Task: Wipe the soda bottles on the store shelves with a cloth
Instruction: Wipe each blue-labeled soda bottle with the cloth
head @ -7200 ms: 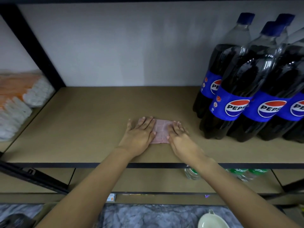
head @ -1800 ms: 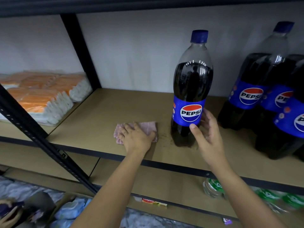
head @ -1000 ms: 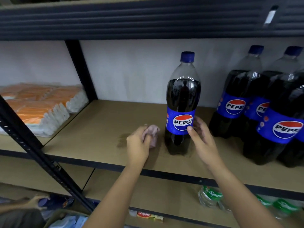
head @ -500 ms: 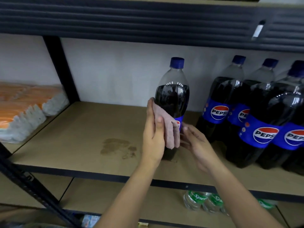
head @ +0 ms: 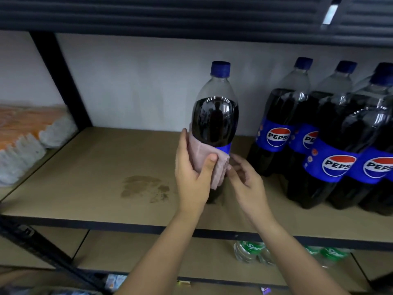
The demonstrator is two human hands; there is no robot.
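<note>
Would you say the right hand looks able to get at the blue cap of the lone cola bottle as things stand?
Probably yes. The right hand holds nothing, fingers loosely curled near the pink cloth, and the blue screw cap stands clear above with open space around it.

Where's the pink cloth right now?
The pink cloth is at mid-frame, pressed by the left hand against the lone dark plastic Pepsi bottle, over its blue label.
</note>
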